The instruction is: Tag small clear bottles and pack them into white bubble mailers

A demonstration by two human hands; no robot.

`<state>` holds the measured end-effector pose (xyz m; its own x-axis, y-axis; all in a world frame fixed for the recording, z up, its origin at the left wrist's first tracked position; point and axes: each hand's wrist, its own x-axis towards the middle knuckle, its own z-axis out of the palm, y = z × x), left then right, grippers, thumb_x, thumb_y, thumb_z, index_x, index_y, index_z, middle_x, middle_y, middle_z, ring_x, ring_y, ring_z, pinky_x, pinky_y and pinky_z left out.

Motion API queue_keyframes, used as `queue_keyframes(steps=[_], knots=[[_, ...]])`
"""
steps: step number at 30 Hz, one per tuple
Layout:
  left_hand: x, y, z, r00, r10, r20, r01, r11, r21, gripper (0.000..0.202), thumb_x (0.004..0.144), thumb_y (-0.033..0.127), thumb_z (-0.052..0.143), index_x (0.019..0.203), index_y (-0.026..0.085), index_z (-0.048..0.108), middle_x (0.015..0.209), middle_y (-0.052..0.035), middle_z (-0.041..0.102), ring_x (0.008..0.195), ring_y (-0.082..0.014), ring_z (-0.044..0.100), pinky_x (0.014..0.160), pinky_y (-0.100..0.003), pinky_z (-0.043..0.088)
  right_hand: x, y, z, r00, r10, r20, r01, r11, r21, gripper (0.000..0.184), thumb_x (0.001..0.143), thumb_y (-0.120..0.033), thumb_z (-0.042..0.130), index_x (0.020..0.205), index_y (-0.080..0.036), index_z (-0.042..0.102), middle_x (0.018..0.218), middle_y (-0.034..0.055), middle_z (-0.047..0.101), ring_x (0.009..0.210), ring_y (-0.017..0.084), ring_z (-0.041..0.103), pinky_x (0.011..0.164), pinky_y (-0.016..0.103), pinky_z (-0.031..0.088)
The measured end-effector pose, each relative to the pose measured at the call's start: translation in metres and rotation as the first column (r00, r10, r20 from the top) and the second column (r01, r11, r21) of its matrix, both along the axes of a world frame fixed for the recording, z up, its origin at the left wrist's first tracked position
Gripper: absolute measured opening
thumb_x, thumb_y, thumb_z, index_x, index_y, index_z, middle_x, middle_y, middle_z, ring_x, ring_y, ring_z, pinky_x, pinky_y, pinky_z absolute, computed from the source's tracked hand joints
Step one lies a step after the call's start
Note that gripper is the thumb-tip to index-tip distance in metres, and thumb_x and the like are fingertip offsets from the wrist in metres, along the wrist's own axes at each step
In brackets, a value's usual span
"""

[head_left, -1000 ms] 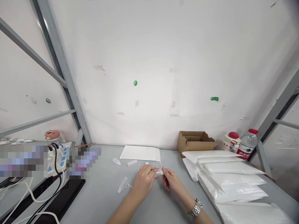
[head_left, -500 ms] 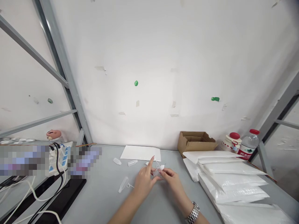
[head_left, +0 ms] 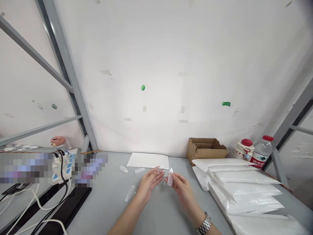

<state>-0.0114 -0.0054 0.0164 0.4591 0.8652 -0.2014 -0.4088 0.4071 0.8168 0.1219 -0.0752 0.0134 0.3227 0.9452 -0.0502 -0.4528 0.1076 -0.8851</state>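
A small translucent dropper bottle [head_left: 170, 180] with a white pointed tip stands nearly upright in my right hand [head_left: 181, 184], pinched between thumb and fingers. Just left of it, my left hand [head_left: 148, 183] has its fingertips drawn together on a thin pale strap, which runs toward the bottle's neck. A small ring shape shows between the hands; fingers partly hide it. On the table to the left lie more translucent bottles: one near my left forearm [head_left: 129, 193] beside a small ring [head_left: 134, 194], and two farther back [head_left: 123, 169].
A white sheet [head_left: 146, 160] lies by the wall. At right stand a cardboard box [head_left: 205, 153], stacked white padded mailers [head_left: 246, 186], a water bottle [head_left: 262, 151] and a dotted jar [head_left: 241, 150]. At left are a power strip [head_left: 61, 169], cables and a black flat device [head_left: 70, 205].
My right hand has turned the dropper bottle more upright. The left hand has moved slightly away from it, and its raised index finger has come down toward the other fingers.
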Motion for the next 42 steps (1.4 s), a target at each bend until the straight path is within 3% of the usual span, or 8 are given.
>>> queue_keyframes(steps=[6, 12, 17, 34, 42], knots=[[-0.002, 0.002, -0.002, 0.999, 0.0, 0.032, 0.002, 0.997, -0.071, 0.014, 0.076, 0.014, 0.061, 0.089, 0.01, 0.064, 0.1, -0.0151, 0.068, 0.095, -0.0218, 0.063, 0.096, -0.036, 0.043, 0.002, 0.0, -0.005, 0.997, -0.019, 0.074, 0.021, 0.999, -0.028, 0.036, 0.06, -0.045, 0.072, 0.078, -0.015, 0.068, 0.079, 0.0069, 0.068, 0.072, 0.021, 0.063, 0.078, 0.037, 0.048], [-0.005, 0.005, -0.001, 0.995, -0.022, 0.102, 0.035, 0.991, -0.131, 0.017, 0.081, 0.012, 0.052, 0.095, 0.011, 0.062, 0.119, -0.0133, 0.059, 0.107, -0.019, 0.057, 0.094, -0.03, 0.045, -0.003, 0.0, -0.007, 0.927, 0.053, 0.37, -0.041, 0.998, -0.04, 0.035, 0.064, -0.048, 0.068, 0.082, -0.018, 0.072, 0.07, 0.0029, 0.066, 0.065, 0.017, 0.057, 0.069, 0.031, 0.047], [-0.005, 0.002, 0.003, 0.989, -0.05, 0.142, 0.07, 0.987, -0.141, 0.017, 0.082, 0.012, 0.051, 0.095, 0.011, 0.061, 0.122, -0.0134, 0.056, 0.11, -0.0198, 0.055, 0.092, -0.028, 0.046, -0.008, 0.0, -0.01, 0.875, 0.006, 0.484, -0.007, 1.0, 0.001, 0.038, 0.063, -0.05, 0.067, 0.084, -0.019, 0.072, 0.07, 0.0036, 0.065, 0.062, 0.017, 0.055, 0.062, 0.03, 0.047], [-0.002, 0.001, -0.001, 0.987, -0.051, 0.15, 0.078, 0.981, -0.177, 0.014, 0.08, 0.009, 0.051, 0.089, 0.009, 0.062, 0.114, -0.0146, 0.061, 0.102, -0.0197, 0.06, 0.085, -0.026, 0.049, -0.009, -0.002, -0.016, 0.789, -0.032, 0.613, 0.025, 0.999, 0.02, 0.036, 0.073, -0.05, 0.058, 0.087, -0.019, 0.071, 0.067, 0.0022, 0.059, 0.059, 0.015, 0.053, 0.055, 0.026, 0.045], [0.0, 0.0, 0.0, 0.99, -0.061, 0.128, 0.074, 0.992, -0.102, 0.014, 0.078, 0.011, 0.056, 0.089, 0.01, 0.064, 0.112, -0.0144, 0.063, 0.105, -0.0202, 0.058, 0.095, -0.03, 0.043, -0.011, -0.003, -0.014, 0.797, -0.098, 0.596, 0.091, 0.995, 0.042, 0.04, 0.07, -0.055, 0.058, 0.083, -0.02, 0.072, 0.066, 0.0025, 0.059, 0.054, 0.015, 0.053, 0.054, 0.027, 0.047]])
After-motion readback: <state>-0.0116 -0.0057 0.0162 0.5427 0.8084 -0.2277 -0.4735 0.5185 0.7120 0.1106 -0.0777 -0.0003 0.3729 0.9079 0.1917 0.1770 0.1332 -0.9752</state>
